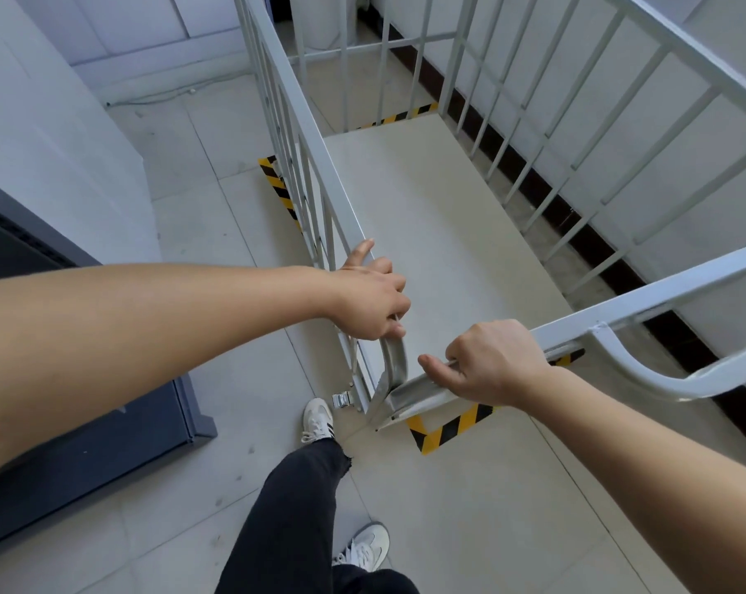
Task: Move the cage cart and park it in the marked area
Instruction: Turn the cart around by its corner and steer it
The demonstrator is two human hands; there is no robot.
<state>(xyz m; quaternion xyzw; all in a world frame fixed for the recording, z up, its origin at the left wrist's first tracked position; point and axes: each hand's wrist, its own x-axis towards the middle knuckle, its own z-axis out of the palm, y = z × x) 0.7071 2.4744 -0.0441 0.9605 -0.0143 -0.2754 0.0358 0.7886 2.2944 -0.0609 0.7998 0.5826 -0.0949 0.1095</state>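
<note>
The cage cart point(439, 233) is a white barred metal frame with a pale flat deck, filling the middle and right of the head view. My left hand point(373, 300) grips the top rail of its left side, near the corner. My right hand point(489, 362) grips the near rail just right of that corner, thumb lying along it. Yellow-and-black striped tape marks the area on the floor: a corner piece point(446, 426) shows below the near rail, a strip point(279, 190) along the left side, and another strip point(399, 117) at the far end. A caster point(343, 398) shows at the near left corner.
A dark grey cabinet point(84, 422) stands on the left with a white wall point(49, 135) behind it. A white wall with a dark skirting point(619, 267) runs close along the cart's right side. My legs and white shoes point(317, 422) stand on the tiled floor just behind the cart.
</note>
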